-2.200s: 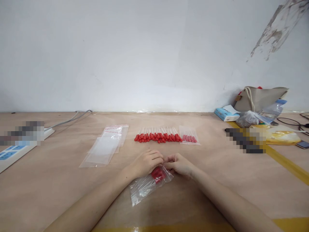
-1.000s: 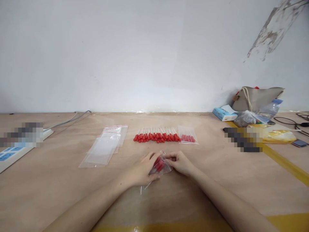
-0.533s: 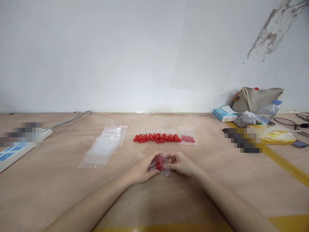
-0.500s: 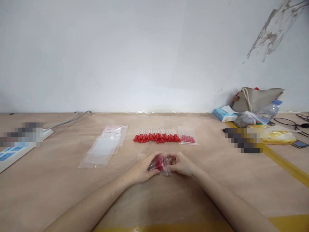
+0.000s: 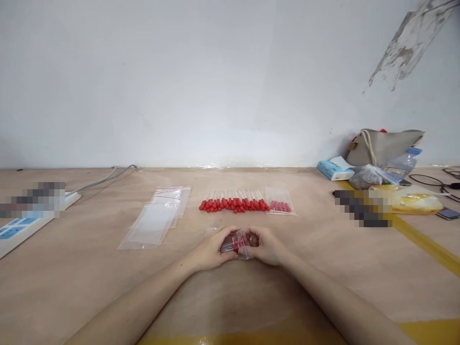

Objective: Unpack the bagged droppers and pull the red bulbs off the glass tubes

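Between my hands is a clear zip bag [image 5: 246,252] holding several droppers [image 5: 239,243] with red bulbs and thin clear stems. My left hand [image 5: 211,249] is curved round the bag from the left, fingers above and thumb below. From the right, my right hand [image 5: 269,245] grips the bag's end beside the red bulbs; its fingertips partly hide the plastic. Farther back lies a row of loose droppers [image 5: 234,204], bulbs toward me. A flat filled bag [image 5: 281,201] with several droppers lies at the row's right end.
Flat clear zip bags [image 5: 153,223] with red seal lines lie overlapped on the left. A power strip [image 5: 32,225] with a grey cable is at far left. On the right are a blue tissue pack [image 5: 334,170], a beige bag [image 5: 383,148] and a yellow package [image 5: 413,201].
The bag has been brought up and turned within my hands, so its loose end no longer hangs toward me. My left hand has wrapped round it, and my right hand has closed in on its end.
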`<state>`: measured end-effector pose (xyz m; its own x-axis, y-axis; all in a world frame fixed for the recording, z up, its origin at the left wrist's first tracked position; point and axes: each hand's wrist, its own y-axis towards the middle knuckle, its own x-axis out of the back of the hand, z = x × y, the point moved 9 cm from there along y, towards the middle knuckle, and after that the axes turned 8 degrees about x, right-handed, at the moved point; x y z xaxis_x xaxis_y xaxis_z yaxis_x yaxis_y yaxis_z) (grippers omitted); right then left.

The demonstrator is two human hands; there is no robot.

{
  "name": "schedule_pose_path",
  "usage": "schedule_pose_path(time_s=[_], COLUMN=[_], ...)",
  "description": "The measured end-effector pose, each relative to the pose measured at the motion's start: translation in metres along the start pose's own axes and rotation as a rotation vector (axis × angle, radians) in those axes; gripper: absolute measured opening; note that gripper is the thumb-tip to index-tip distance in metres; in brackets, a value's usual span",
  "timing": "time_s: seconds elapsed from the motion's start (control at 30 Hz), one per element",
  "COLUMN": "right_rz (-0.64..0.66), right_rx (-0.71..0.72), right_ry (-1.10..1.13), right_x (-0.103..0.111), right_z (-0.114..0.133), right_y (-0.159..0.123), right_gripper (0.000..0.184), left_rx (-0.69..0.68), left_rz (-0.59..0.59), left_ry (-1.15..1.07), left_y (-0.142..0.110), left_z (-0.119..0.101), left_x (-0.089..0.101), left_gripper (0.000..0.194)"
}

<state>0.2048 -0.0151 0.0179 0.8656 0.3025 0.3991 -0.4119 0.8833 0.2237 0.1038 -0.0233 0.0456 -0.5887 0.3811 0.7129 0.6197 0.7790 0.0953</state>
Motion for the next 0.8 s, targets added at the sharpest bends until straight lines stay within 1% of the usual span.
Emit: schedule_pose_path(time_s=[0.07,0.13,0.27,0.43,0.5,0.57,0.63,0.73,0.8], right_rz=[0.010,-0.003,-0.034,-0.010,-0.049,-0.114,-0.181,-0.240,-0.291], right_rx=[0.002,-0.025,-0.062,-0.090,-0.117,-0.136,-0.167,-0.186,-0.154], right_ry=[-0.032,-0.005,0.133,0.336,0.360,0.379,0.422,0.481,0.485], right_x=[0.001,0.003,0.008,0.014,0.023,0.036,0.050,0.073,0.094], right_z=[-0.001,-0.007,-0.019,-0.024,-0.028,-0.033,-0.041,-0.049,-0.051], right_y=[0.000,0.000,0.002,0.003,0.004,0.004,0.003,0.000,-0.002], right_gripper=[0.023,0.027,0.035,0.036,0.036,0.035,0.037,0.041,0.039], left_rx=[0.001,0.015,0.029,0.015,0.022,0.022,-0.005,-0.072,-0.097], left_rz=[0.010,0.014,-0.006,-0.003,-0.014,-0.029,-0.034,-0.026,-0.022], left_ry=[-0.001,0.007,0.042,0.023,0.034,0.052,0.076,0.125,0.154], left_y=[0.000,0.001,0.001,0.004,0.005,0.006,0.006,0.006,0.006], left_z=[0.002,0.006,0.011,0.014,0.018,0.023,0.025,0.023,0.022], left_x=[-0.001,-0.001,0.001,0.006,0.009,0.013,0.015,0.015,0.014], left_gripper=[0.050,0.050,0.051,0.049,0.048,0.048,0.049,0.048,0.046])
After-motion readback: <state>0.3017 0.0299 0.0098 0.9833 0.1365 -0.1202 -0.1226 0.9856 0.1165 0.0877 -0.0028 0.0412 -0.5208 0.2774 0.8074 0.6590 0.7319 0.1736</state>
